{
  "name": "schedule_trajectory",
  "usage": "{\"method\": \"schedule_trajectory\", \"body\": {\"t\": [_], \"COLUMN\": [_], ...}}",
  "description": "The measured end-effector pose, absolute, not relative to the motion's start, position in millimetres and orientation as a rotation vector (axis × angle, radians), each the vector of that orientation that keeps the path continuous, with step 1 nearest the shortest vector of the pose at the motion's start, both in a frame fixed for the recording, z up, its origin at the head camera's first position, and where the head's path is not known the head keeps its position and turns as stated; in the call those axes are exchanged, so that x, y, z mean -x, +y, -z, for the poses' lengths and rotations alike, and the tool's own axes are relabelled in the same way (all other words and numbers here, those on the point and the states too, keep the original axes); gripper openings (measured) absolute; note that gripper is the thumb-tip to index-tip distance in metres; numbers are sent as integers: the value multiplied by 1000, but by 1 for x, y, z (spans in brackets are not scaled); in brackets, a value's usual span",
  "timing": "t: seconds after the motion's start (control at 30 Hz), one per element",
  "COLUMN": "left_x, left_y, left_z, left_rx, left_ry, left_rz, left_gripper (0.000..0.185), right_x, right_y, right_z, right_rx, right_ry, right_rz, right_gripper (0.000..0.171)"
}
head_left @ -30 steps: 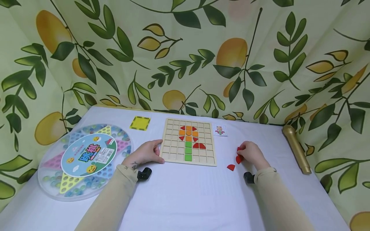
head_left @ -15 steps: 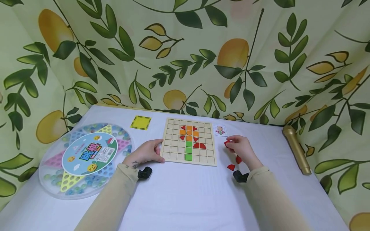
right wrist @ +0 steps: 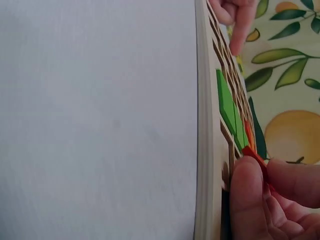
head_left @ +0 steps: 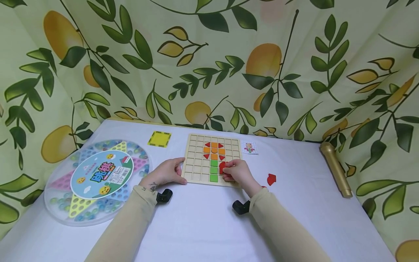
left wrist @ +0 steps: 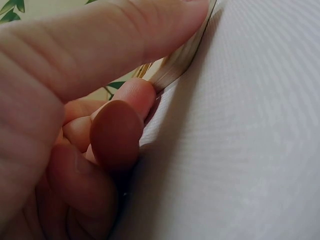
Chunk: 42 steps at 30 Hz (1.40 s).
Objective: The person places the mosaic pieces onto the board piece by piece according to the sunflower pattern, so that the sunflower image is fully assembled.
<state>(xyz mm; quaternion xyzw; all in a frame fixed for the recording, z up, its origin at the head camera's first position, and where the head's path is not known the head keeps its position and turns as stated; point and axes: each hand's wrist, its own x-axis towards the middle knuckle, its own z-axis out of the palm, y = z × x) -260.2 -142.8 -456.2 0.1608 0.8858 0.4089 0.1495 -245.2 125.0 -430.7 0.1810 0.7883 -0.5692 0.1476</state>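
Observation:
A wooden grid board (head_left: 196, 163) lies on the white table, with a flower of orange, red and green tiles (head_left: 213, 171) in its cells. My left hand (head_left: 178, 171) holds the board's near left corner, thumb on top (left wrist: 125, 45), with fingers curled at the edge (left wrist: 182, 57). My right hand (head_left: 226, 171) is over the board's lower right part and pinches a red piece (right wrist: 255, 156) just right of the green stem (right wrist: 227, 107). A loose red piece (head_left: 271, 179) lies on the table to the right.
A round clear marble game (head_left: 96, 180) fills the left side. A yellow square (head_left: 159, 139) and a small pattern card (head_left: 248, 147) lie by the board's far edge. A gold cylinder (head_left: 335, 169) lies at the right edge. Leaf-print cloth walls surround the table.
My right hand picked up a red piece from the table and carried it left onto the board. The left hand has stayed on the board's corner.

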Motion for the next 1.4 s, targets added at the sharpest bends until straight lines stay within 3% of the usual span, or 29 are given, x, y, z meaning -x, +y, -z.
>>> {"method": "schedule_trajectory", "body": {"t": [1.4], "left_x": [260], "left_y": [-143], "left_z": [456], "left_rx": [-427], "left_ry": [2529], "left_rz": [-1186], "left_gripper": [94], "right_x": [246], "right_y": [112], "right_z": [428], "right_rx": [-445], "right_ry": [2561], "right_rz": [1305], "right_gripper": [9]}}
